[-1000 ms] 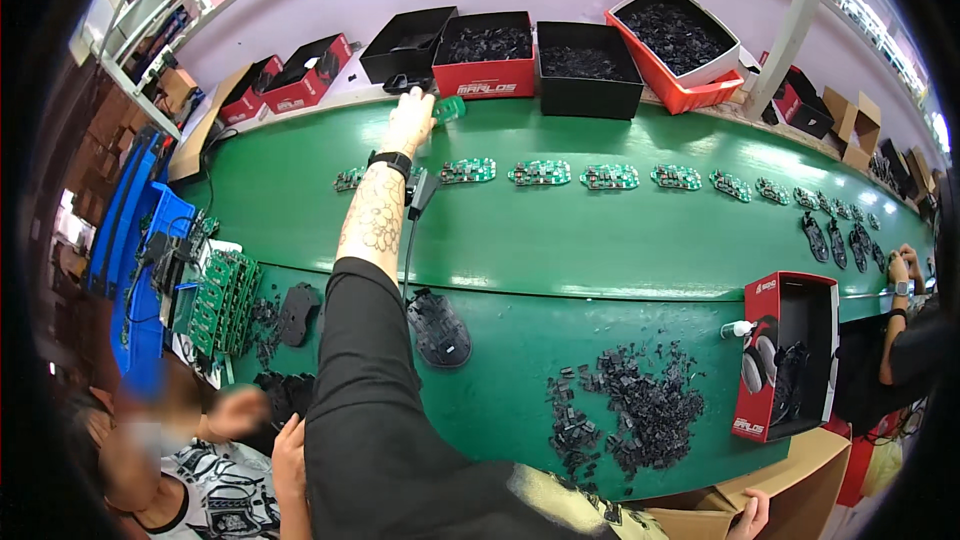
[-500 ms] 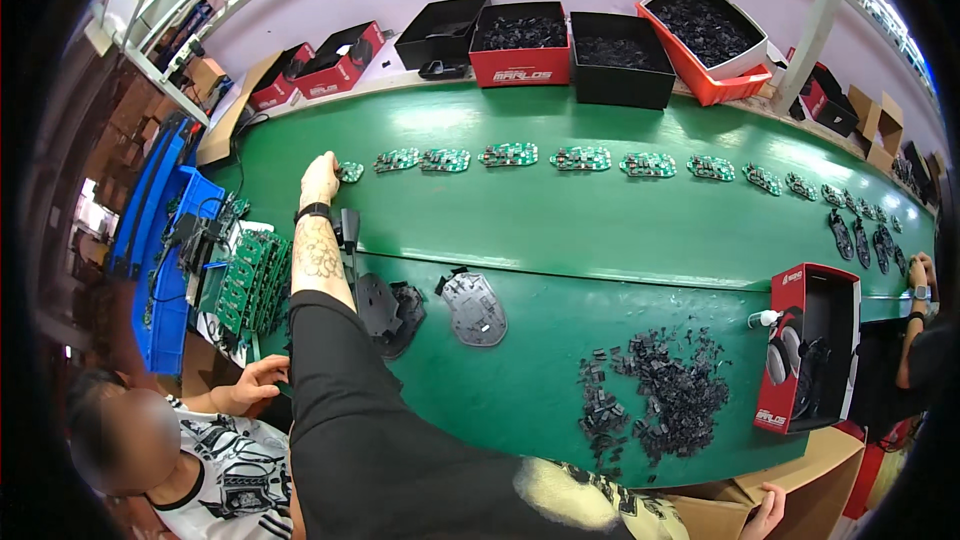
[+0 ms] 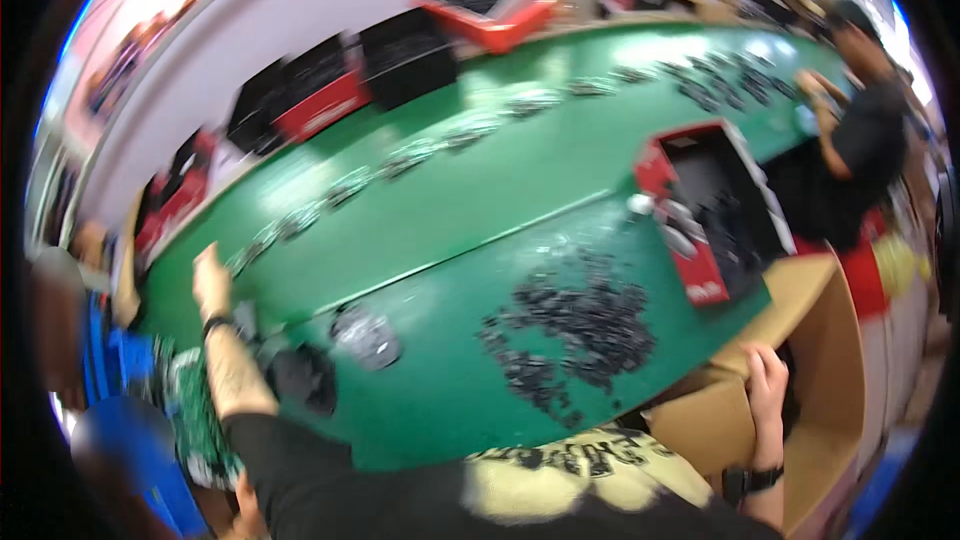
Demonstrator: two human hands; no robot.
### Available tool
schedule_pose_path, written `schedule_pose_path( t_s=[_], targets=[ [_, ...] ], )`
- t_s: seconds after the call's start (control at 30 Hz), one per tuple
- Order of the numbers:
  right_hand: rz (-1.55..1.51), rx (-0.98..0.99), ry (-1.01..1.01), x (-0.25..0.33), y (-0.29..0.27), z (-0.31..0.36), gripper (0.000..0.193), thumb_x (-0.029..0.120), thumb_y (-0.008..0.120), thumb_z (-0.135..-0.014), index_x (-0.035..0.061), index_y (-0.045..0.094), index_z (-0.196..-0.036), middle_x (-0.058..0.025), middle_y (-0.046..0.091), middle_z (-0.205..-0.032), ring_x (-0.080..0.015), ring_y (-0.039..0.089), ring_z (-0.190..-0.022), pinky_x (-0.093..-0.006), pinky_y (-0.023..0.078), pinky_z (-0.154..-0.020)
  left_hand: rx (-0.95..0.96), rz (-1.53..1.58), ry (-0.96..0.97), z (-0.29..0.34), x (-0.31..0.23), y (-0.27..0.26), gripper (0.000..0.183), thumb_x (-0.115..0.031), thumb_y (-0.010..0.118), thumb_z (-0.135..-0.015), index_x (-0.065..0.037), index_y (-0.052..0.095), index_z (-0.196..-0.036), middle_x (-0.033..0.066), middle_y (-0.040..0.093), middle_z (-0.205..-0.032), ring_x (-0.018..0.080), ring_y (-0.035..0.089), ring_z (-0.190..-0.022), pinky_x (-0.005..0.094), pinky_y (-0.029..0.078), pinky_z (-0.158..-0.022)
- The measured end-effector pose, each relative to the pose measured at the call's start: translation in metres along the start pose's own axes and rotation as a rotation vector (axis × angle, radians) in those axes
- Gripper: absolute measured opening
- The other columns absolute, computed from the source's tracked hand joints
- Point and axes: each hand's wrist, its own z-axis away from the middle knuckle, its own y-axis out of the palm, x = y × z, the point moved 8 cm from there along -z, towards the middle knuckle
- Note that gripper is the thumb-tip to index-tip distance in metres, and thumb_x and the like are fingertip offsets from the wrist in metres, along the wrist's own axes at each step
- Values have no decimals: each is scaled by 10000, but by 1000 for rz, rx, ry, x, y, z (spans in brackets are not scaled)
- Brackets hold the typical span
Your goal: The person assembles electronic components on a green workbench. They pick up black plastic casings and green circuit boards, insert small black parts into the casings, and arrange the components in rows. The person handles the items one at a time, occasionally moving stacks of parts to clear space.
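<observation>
My left hand [image 3: 211, 280] is stretched over the far left of the green table, beside the left end of a row of green circuit boards [image 3: 348, 186]. Motion smears its fingers, so a grip on a board cannot be made out. Nearer than this hand lie dark mouse-shaped shells [image 3: 304, 378] and a grey shell [image 3: 366, 337]. On the lower right, my right hand [image 3: 767, 377] is raised by the flap of a cardboard box [image 3: 830, 360]. Its fingers look loosely extended, with nothing visible in them.
Small black parts [image 3: 575, 325] lie heaped on the green table [image 3: 440, 380]. A red and black box [image 3: 705, 210] stands right of them. Boxes of black parts [image 3: 408, 52] line the back. One person [image 3: 860, 120] works at the far right; another person's hand [image 3: 247, 508] shows lower left.
The view has swung to the right and is now blurred. My right hand has come up higher beside the cardboard box. My left hand remains near the row's left end.
</observation>
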Motion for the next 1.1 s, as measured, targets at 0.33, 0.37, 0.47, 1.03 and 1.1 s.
schedule_pose_path(
  t_s=[0.33,0.37,0.47,1.03,1.1],
  targets=[
    [95,98,-282,84,-39,-110,227,149,634,-860,-8,638,-1024,-64,627,-839,-105,590,-761,-262,474,-681,103,1183,855,151,-371,-224,226,-92,540,-912,-9,657,-1087,76,674,-1015,138,619,-902,275,479,-810],
    [114,172,-332,81,-29,-128,293,183,659,-838,-6,625,-1060,-85,630,-845,-152,607,-761,-289,490,-707,350,1279,1055,203,-404,-247,212,-89,556,-891,-8,670,-1050,88,681,-984,151,634,-845,292,499,-764],
    [451,319,-358,64,14,-182,596,358,682,-806,36,514,-1277,-203,553,-1197,-315,534,-1124,-387,428,-959,1217,1537,1629,358,-444,-303,220,-89,561,-910,74,662,-1017,161,675,-990,284,640,-913,369,500,-812],
    [573,482,-498,49,71,-239,555,497,754,-661,27,596,-909,-156,558,-948,-302,557,-949,-368,447,-811,1493,2556,1440,423,-430,-316,81,-50,493,-872,7,550,-871,115,537,-895,242,526,-787,325,435,-693],
    [569,463,-559,54,72,-236,541,483,751,-675,13,592,-890,-158,564,-893,-311,561,-913,-359,450,-800,1395,2616,1374,420,-424,-317,71,-41,498,-867,5,551,-872,114,537,-892,251,526,-784,333,436,-697]
  ],
)
